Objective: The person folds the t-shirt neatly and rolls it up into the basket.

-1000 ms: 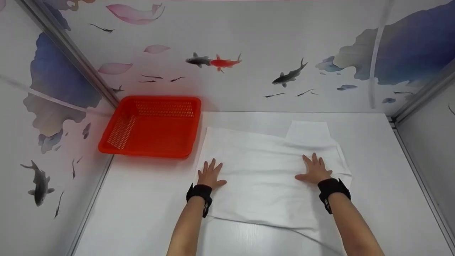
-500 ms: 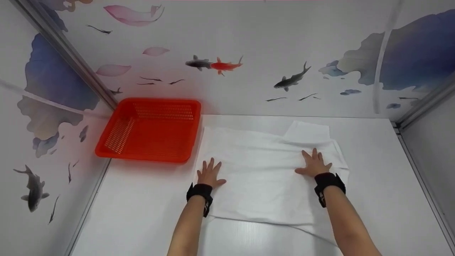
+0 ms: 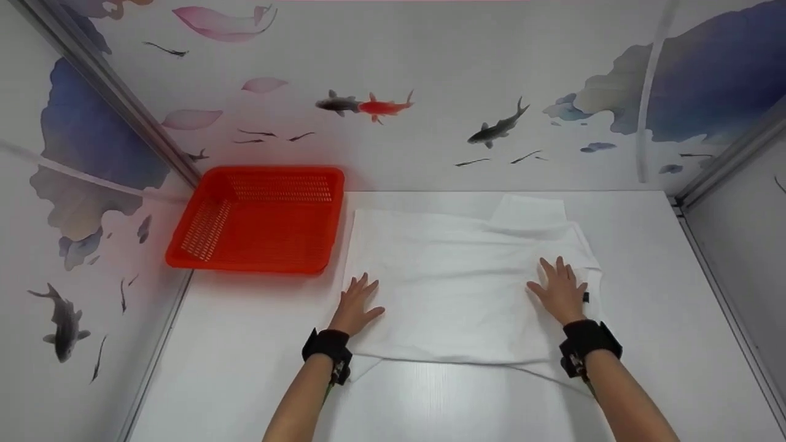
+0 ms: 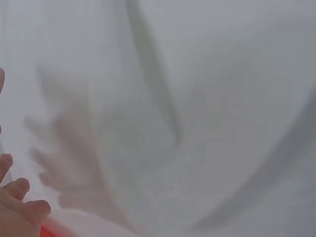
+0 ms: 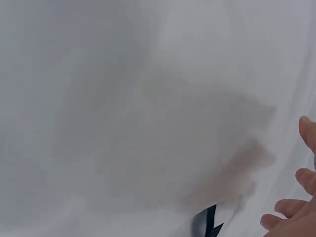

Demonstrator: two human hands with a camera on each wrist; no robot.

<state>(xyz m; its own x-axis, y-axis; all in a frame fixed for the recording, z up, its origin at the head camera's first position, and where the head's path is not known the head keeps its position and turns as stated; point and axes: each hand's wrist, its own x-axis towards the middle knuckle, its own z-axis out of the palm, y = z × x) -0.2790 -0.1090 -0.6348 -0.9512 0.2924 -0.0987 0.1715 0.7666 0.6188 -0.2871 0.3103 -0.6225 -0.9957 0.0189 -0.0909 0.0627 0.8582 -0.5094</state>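
Observation:
A white T-shirt (image 3: pixel 448 288) lies flat and folded, with a few soft creases across it. One sleeve flap (image 3: pixel 529 210) sticks out at its far right, and a small black tag (image 3: pixel 586 297) shows beside the right hand. My left hand (image 3: pixel 355 307), fingers spread, is over the shirt's left edge. Over the right part is my right hand (image 3: pixel 560 291), also spread, gripping nothing. Both wrist views show the shirt's white fabric with blurred hand shadows; fingers (image 4: pixel 37 207) enter at lower left in the left one, fingers (image 5: pixel 291 207) at lower right in the other.
A red plastic basket (image 3: pixel 270 245) with perforated sides stands at the back left of the white table (image 3: pixel 245 356). White panels with painted fish enclose the back and sides; the back wall (image 3: pixel 430 159) rises just behind the shirt.
My right hand has shifted to the right, uncovering the black tag. My left hand has moved slightly left. The shirt's near edge now lies farther from me and straighter.

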